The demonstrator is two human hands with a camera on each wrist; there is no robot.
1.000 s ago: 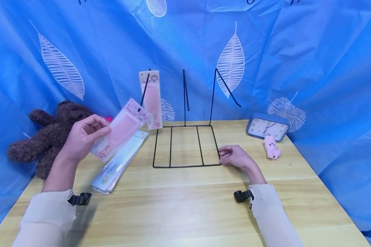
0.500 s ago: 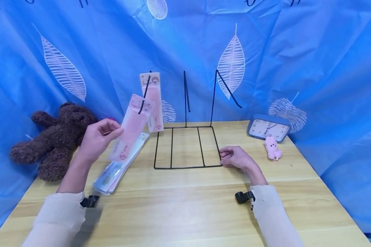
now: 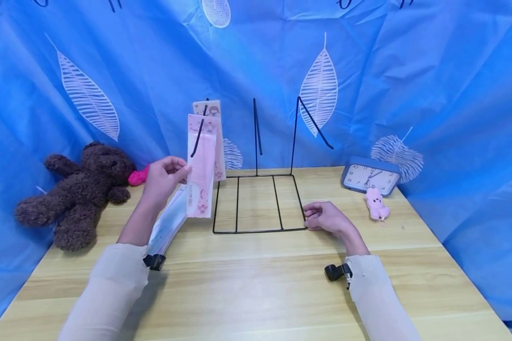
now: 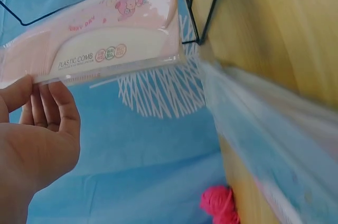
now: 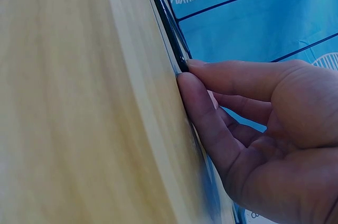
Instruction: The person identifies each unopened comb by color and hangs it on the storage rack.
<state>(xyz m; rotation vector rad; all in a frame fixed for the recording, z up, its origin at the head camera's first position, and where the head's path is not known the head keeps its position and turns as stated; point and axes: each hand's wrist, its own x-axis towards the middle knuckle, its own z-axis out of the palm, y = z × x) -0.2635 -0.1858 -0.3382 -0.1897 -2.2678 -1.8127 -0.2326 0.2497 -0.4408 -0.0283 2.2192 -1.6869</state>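
Note:
My left hand pinches the edge of a pink packaged comb and holds it upright on the left hook of a black wire rack. The hook's wire passes through the top of the pack. Another comb pack hangs behind it on the same hook. In the left wrist view the fingers grip the comb pack, which reads "PLASTIC COMB". A stack of comb packs lies on the table under my left wrist. My right hand holds the rack's front right base corner, its fingertips against the wire.
A brown teddy bear sits at the table's left edge with a pink item beside it. A blue clock and a small pink plush lie at the back right. A blue leaf-print curtain encloses the wooden table.
My left hand moved right and turned the pink comb pack from tilted to upright, sliding it further onto the left hook. The right hand stayed on the rack's corner.

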